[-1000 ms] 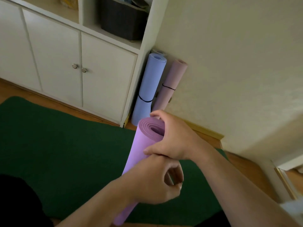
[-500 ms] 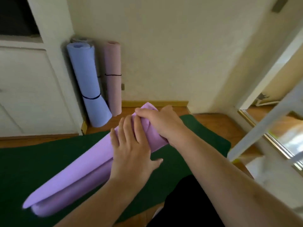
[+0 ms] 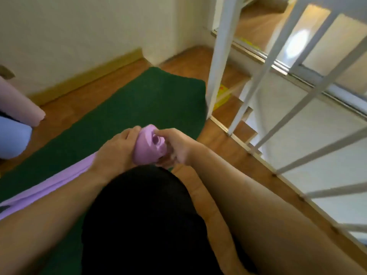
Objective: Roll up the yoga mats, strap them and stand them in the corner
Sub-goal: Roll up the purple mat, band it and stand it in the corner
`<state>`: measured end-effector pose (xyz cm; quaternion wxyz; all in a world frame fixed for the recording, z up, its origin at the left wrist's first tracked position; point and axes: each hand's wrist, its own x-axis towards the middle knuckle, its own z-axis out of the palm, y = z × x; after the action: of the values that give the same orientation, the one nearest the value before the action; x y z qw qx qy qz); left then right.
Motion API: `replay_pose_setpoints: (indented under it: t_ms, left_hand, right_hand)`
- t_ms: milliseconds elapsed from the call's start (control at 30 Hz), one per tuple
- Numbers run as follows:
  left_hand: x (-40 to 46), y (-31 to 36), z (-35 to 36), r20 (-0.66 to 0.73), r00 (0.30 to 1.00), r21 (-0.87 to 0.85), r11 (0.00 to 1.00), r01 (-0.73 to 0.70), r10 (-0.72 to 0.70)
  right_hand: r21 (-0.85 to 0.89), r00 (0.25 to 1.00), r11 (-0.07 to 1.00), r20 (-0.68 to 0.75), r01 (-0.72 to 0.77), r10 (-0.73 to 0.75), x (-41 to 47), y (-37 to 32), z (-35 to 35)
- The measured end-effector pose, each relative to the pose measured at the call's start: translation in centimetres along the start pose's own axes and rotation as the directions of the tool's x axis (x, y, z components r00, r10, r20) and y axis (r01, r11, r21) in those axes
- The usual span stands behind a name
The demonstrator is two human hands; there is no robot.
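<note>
A rolled purple yoga mat [image 3: 148, 149] lies across the green mat [image 3: 143, 100], its near end facing me above my dark-clad knee. My left hand [image 3: 117, 149] wraps over the roll just behind that end. My right hand [image 3: 174, 147] grips the end from the right, thumb on top. The rest of the purple roll [image 3: 49, 183] runs off to the lower left, loosened along its edge. At the left edge stand the lower ends of a pink rolled mat [image 3: 21, 104] and a blue rolled mat [image 3: 12, 139]. No strap shows on the purple mat.
A white stair railing [image 3: 218, 56] with slanted balusters stands close on the right, stairs dropping behind it. A cream wall with yellow skirting [image 3: 89, 78] runs along the back. Wooden floor [image 3: 228, 161] borders the green mat.
My view has swung right, away from the cabinet toward the railing. The purple mat went from upright to lying down, and both hands have moved to its near end.
</note>
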<state>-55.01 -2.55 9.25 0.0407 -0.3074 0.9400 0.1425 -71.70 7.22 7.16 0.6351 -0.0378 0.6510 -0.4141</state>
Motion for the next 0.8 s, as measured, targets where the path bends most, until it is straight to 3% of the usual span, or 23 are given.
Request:
replay_pose_setpoints:
  t_ms: [67,133,167,300,433,567,667,700,733,800]
  left_hand:
    - [0.6,2.1,1.0,0.043,0.999,-0.052,0.999,-0.002,0.004]
    - [0.9,4.1,2.2,0.040,0.999,-0.077,0.997,-0.024,0.028]
    - [0.9,5.1,2.9,0.031,0.998,-0.083,0.995,-0.049,0.052]
    - [2.4,7.4,4.4,0.131,0.983,-0.084,0.989,-0.119,0.130]
    - [3.4,8.3,5.3,0.158,0.963,-0.100,0.974,-0.202,0.217]
    - [3.7,7.8,5.8,0.173,0.953,-0.121,0.966,-0.229,0.248]
    - [3.7,7.1,5.3,0.140,0.963,-0.143,0.967,-0.212,0.231]
    - [3.6,6.8,5.0,0.122,0.966,-0.155,0.966,-0.206,0.226]
    - [3.5,6.5,4.5,0.102,0.972,-0.168,0.967,-0.193,0.212]
    - [3.1,5.7,2.9,0.054,0.983,-0.192,0.968,-0.160,0.173]
  right_hand:
    - [0.157,0.997,0.988,-0.080,0.006,0.006,1.4,4.0,-3.8]
    - [0.300,0.963,0.954,-0.257,-0.001,0.081,2.6,9.3,-7.6]
    - [0.289,0.924,0.957,-0.358,-0.029,0.137,3.0,12.5,-9.1]
    - [-0.004,0.697,0.951,-0.682,-0.309,0.223,3.4,24.2,-13.1]
    - [-0.235,0.535,0.846,-0.842,-0.478,0.069,3.3,29.1,-16.1]
    - [-0.380,0.546,0.692,-0.837,-0.614,0.024,4.6,29.9,-19.5]
    - [-0.533,0.642,0.571,-0.767,-0.624,-0.014,5.2,28.5,-20.3]
    - [-0.536,0.665,0.609,-0.747,-0.584,-0.019,5.5,27.9,-20.2]
    - [-0.472,0.676,0.718,-0.737,-0.511,-0.004,5.7,26.9,-20.0]
    - [-0.158,0.707,0.959,-0.705,-0.233,0.056,5.7,23.1,-18.8]
